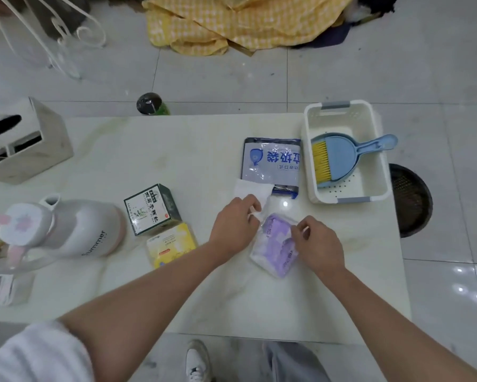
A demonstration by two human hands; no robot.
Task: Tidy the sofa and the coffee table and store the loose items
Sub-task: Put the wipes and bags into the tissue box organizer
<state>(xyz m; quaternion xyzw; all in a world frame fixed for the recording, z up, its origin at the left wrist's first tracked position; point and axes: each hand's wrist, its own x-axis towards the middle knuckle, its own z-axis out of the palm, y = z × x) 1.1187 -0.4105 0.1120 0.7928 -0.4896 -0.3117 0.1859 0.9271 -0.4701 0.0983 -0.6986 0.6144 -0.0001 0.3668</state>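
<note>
Pulling a white tissue w/ left hand, fingers pinched on its near edge; sheet stood just beyond that grip, lying over near end of the blue-grey bag pack. Right hand pinched the top of the purple tissue pack, which lay on the table betw. both hands. Neither grip was wide; both were closed on their items.

Progress, judged: early-to-mid.
- Done so far: blue dustpan w/ yellow brush sat in the white basket, beyond & right of right grip.
- Left: bag pack, purple pack, loose tissue not yet stored. Left of left grip: green box, yellow pack touching it, white "Summer" jug farther left.
- Tissue-box holder far left, upright; prob. stays.
- Yellow checked cloth heaped on floor well beyond table; sofa itself not in view, so its state couldn't be told.
</note>
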